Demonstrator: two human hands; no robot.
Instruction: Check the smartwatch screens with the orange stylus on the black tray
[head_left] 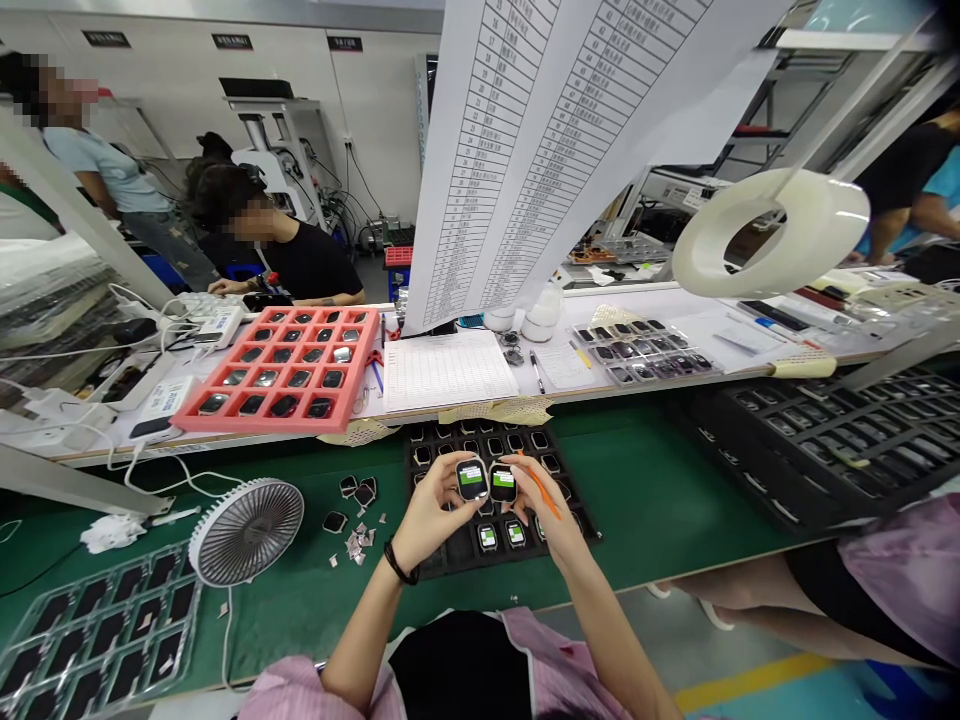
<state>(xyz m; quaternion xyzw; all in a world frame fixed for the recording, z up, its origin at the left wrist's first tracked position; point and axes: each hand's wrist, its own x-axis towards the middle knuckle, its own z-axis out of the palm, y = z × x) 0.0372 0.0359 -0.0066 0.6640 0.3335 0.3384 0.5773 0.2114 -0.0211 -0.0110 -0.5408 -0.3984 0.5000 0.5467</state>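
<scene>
My left hand (429, 512) is closed on a strapless smartwatch (472, 482), its lit screen showing a green and white picture. My right hand (541, 505) grips a second smartwatch (503, 486) with a similar lit screen, close beside the first. A thin orange tool (541, 482) also lies along the fingers of my right hand; its exact kind I cannot make out. Both watches are above a black foam tray (442, 562) of watches in slots. Two watches (501, 535) in its front row have lit screens. My hands and forearms hide part of the tray.
Left of the tray lie loose watches (334, 521) and small scraps (360, 542), beside a white fan (247, 532). A clear tray (191, 600) is farther left. On the shelf sits a red foam tray (345, 412). Printed sheets (517, 150) and a tape roll (825, 235) hang overhead.
</scene>
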